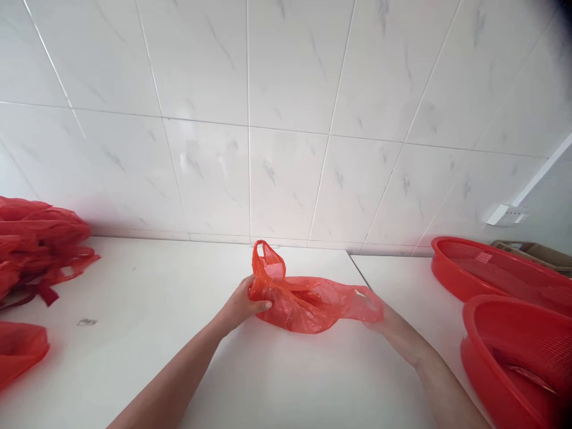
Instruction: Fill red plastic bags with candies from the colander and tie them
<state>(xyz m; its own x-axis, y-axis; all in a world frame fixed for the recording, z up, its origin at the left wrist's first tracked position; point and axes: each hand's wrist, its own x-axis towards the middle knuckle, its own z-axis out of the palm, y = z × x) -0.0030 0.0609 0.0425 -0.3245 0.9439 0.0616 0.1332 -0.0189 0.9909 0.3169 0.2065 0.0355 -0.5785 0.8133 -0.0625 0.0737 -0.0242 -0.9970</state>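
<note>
A thin red plastic bag (308,304) with loop handles is stretched between my two hands, just above the white table. My left hand (250,304) is closed on its left end, thumb in front, and one handle loop stands up above the fingers. At the other end, my right hand (373,307) grips the bag; its fingers are partly covered by the see-through red film. The bag is crumpled in the middle, and I cannot tell whether anything lies inside it.
A heap of red plastic bags (40,244) lies at the left, with another red bag (22,348) nearer. Two red plastic baskets (473,333) stand at the right on the white table (147,298). Behind is a tiled wall (286,179) with a socket (507,214).
</note>
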